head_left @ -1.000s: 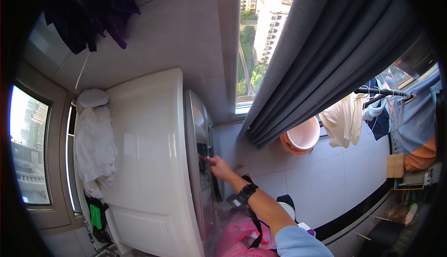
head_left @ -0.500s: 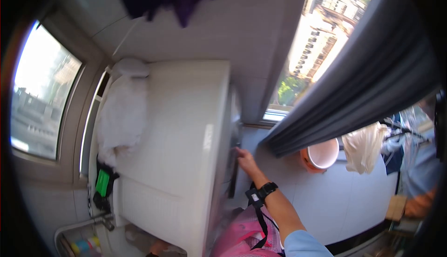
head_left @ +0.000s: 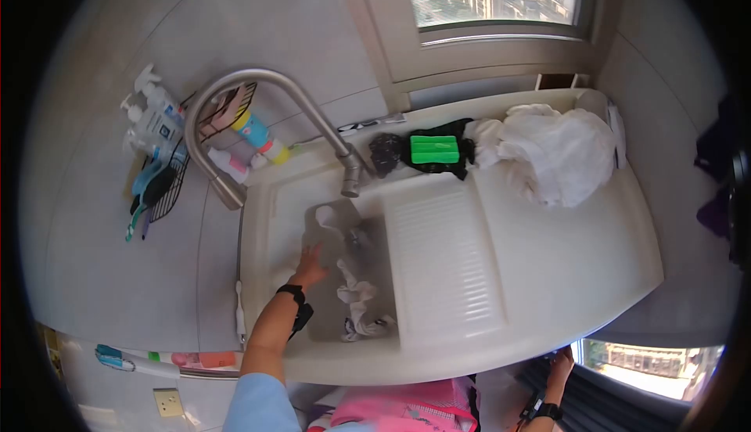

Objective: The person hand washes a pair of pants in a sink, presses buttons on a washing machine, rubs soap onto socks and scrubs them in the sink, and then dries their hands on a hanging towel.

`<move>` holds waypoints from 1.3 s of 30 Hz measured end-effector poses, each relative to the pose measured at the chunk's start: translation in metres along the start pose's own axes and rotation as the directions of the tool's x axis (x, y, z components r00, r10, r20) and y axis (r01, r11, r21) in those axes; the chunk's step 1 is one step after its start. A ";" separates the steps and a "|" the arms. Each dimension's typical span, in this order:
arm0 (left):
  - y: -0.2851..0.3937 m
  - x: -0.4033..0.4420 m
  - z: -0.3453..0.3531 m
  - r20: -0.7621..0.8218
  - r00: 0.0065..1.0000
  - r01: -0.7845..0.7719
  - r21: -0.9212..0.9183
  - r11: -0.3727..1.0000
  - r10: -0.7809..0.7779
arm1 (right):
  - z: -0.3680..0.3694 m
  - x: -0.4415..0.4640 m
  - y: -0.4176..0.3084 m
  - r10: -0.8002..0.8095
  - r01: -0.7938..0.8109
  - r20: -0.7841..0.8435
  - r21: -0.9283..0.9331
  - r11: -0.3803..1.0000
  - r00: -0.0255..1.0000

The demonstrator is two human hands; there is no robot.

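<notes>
On the white sink point(head_left: 563, 256), a ridged washboard point(head_left: 442, 268) parts the basin point(head_left: 322, 322) from the broad right side, where bundled white cloth point(head_left: 559, 154) sits back, presumably clear of the basin. Pale garments point(head_left: 357, 289) lie in the basin; beside them the left hand point(head_left: 311, 266) spreads its fingers, visibly holding nothing, with room frontward. The right hand point(head_left: 561, 364) is beyond the front edge, its grip unclear.

No text legible. Pump bottle point(head_left: 154, 125) by wall: label bears dark square mark and fine print, too small to read. Blue-and-yellow tube point(head_left: 253, 131): markings blurred. Pink garment point(head_left: 391, 408): small dark marks, lettering or pattern, cannot tell.
</notes>
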State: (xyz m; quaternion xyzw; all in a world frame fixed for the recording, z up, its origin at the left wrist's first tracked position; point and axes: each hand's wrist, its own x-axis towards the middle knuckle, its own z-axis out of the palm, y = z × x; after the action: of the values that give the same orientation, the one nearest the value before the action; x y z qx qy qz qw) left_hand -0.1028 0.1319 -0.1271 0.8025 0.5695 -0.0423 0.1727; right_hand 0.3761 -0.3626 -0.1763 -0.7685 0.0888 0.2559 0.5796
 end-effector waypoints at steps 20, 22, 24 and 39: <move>0.022 0.046 0.060 0.446 0.876 0.003 -0.390 0.921 0.186 | 0.372 -0.200 -0.158 -0.085 0.537 0.907 -0.166 0.827 0.412; 0.026 0.029 0.034 0.595 0.782 0.220 -0.544 0.809 0.187 | 0.403 -0.199 -0.132 0.160 0.338 0.897 -0.314 0.887 0.413; 0.031 0.007 0.022 0.507 0.812 0.353 -0.821 0.448 0.289 | 0.425 -0.200 -0.113 0.197 0.271 0.896 -0.320 0.908 0.399; 0.087 -0.066 0.007 0.402 0.915 0.350 -0.766 -0.540 0.023 | 0.416 -0.277 -0.114 -0.309 0.822 0.925 -0.006 0.569 0.220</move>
State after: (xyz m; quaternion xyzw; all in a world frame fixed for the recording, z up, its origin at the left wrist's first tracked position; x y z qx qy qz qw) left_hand -0.0445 0.0447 -0.0961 0.1223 0.4239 0.3527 0.8252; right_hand 0.0682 0.0184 -0.0242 -0.6252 -0.5818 0.3673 0.3684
